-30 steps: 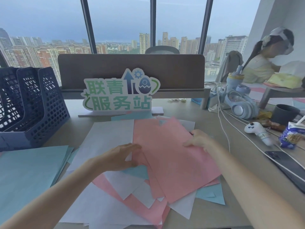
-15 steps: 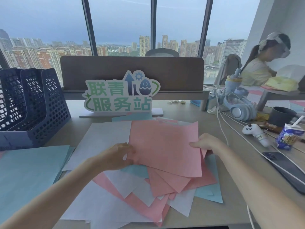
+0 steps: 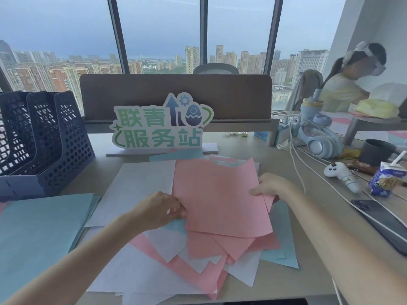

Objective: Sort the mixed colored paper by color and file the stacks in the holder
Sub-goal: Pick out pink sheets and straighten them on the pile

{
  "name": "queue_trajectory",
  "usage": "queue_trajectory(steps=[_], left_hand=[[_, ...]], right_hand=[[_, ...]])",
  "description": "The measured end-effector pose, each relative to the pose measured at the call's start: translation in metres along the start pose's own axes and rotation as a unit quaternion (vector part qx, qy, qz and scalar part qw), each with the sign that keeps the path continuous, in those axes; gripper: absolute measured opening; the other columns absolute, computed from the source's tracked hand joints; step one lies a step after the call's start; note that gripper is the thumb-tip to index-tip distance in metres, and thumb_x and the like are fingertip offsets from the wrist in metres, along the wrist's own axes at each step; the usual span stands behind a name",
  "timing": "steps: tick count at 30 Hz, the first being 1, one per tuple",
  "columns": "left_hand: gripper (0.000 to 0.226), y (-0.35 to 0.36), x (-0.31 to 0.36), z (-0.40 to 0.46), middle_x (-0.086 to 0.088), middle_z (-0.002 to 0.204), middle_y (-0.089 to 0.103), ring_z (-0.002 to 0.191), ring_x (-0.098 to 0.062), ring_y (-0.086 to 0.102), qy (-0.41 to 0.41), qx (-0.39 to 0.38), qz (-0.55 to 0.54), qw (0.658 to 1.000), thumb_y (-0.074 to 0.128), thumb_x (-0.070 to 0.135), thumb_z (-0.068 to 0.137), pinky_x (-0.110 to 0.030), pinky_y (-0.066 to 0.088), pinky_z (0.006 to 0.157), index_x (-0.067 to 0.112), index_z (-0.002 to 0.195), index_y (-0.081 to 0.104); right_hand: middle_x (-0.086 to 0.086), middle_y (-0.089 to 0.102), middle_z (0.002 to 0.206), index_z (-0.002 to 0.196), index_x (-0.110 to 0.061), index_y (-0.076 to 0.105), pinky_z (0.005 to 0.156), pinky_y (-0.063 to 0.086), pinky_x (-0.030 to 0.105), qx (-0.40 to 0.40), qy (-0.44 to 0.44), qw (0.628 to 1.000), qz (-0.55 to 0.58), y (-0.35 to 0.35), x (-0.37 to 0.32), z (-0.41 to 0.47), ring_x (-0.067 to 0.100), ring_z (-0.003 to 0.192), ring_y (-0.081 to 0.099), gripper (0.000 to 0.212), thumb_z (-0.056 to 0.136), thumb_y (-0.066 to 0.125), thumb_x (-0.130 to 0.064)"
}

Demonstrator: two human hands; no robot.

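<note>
Both hands, left (image 3: 161,209) and right (image 3: 269,187), pinch opposite edges of pink sheets (image 3: 218,194) above the mixed pile (image 3: 198,260) at counter centre. Only a blue stack (image 3: 41,225) lies sorted, near left. The holder (image 3: 41,137), far left, looks unfilled, so most sorting and all filing remain.

A high-rise office. Desks with a divider panel (image 3: 176,95) face tall windows (image 3: 158,34) over city towers. A file holder (image 3: 44,137) and headphones (image 3: 323,144) sit out.

Top pink sheet (image 3: 220,199) is pinched at both side edges — left hand (image 3: 160,211) on its left edge, right hand (image 3: 269,186) on its right. Mixed pile (image 3: 198,260) of pink, white and blue sheets underneath; blue stack (image 3: 37,225) at left, dark file holder (image 3: 44,137) behind it.
</note>
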State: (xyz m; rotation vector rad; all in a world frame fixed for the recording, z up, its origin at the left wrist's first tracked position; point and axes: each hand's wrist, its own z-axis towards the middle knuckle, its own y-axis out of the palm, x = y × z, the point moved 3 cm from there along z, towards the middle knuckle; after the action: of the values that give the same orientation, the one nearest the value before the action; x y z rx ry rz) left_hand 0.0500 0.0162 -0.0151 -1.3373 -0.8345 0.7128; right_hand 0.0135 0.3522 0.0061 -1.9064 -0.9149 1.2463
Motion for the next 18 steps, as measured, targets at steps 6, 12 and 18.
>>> queue_trajectory(steps=[6, 12, 18], left_hand=[[0.017, 0.001, 0.005, -0.003, 0.015, 0.107, 0.066, 0.096, -0.012, 0.062, 0.055, -0.005, -0.035, 0.998, 0.058, 0.039, 0.095, -0.027, 0.048, 0.084, 0.026, 0.097, 0.068], [0.028, 0.001, 0.003, -0.008, 0.01, 0.141, 0.054, 0.132, -0.008, 0.047, 0.036, 0.013, -0.054, 0.998, 0.059, 0.038, 0.096, -0.017, 0.03, 0.107, 0.03, 0.121, 0.07], [0.036, 0.007, 0.004, -0.008, 0.013, 0.145, 0.052, 0.137, -0.01, 0.043, 0.047, -0.032, -0.07, 0.996, 0.057, 0.031, 0.098, -0.026, 0.03, 0.116, 0.033, 0.134, 0.06]], right_hand=[[0.007, 0.069, 0.092, 0.11, -0.01, 0.062, 0.057, 0.051, 0.024, -0.039, 0.004, 0.99, 0.133, 0.013, 0.005, -0.001, 0.019, 0.071, 0.065, 0.031, 0.083, 0.077, -0.008], [0.016, 0.069, 0.09, 0.09, -0.003, 0.067, 0.062, 0.051, 0.028, 0.063, 0.025, 0.967, 0.245, 0.004, 0.019, 0.008, 0.024, 0.07, 0.063, 0.012, 0.083, 0.076, 0.001], [0.011, 0.071, 0.091, 0.111, -0.003, 0.067, 0.069, 0.055, 0.033, 0.063, 0.025, 0.934, 0.352, 0.009, 0.016, 0.013, 0.026, 0.08, 0.068, 0.027, 0.092, 0.072, -0.021]])
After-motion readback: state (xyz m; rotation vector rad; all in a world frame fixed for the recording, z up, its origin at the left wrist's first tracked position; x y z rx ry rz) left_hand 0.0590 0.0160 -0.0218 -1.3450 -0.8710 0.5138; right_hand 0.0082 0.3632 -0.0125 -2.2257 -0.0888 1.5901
